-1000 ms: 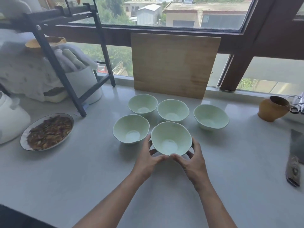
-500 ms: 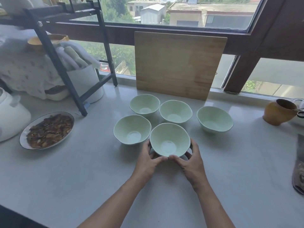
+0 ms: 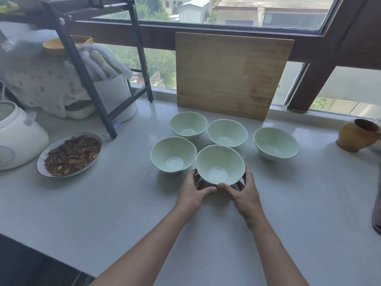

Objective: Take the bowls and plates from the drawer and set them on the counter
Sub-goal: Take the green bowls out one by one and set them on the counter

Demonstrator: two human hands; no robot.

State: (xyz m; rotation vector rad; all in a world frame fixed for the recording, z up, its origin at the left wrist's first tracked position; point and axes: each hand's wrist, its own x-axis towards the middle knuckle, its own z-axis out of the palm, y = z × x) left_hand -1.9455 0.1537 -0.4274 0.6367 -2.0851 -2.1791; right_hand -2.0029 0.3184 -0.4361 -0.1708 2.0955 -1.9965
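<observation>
The nearest bowl (image 3: 220, 164), pale green and upright, stands on the worktop (image 3: 123, 203) at the front of the group, cupped from both sides; the left hand (image 3: 193, 191) curls round its lower left wall with the thumb at the near rim, and the right hand (image 3: 244, 193) mirrors it on the right, thumb tips almost meeting below the bowl; over the last second the bowl has hardly shifted among its neighbours and the hold has not loosened, so the change is slight, a settling rather than a carry; whether the base is fully down I cannot tell, since the fingers hide it, though it looks seated; the front-left bowl (image 3: 173, 154) sits just beside it, rims close or touching; the back-left bowl (image 3: 188, 125), the back-middle bowl (image 3: 226, 132) and the right bowl (image 3: 275, 143) stand behind and to the right, in front of the cutting board (image 3: 231, 75) leaning on the window; by my judgement five bowls are now out, release is the step in hand, and any plates from the drawer are yet to come; the dish of dried food (image 3: 70, 154) at the left was likely there already.
</observation>
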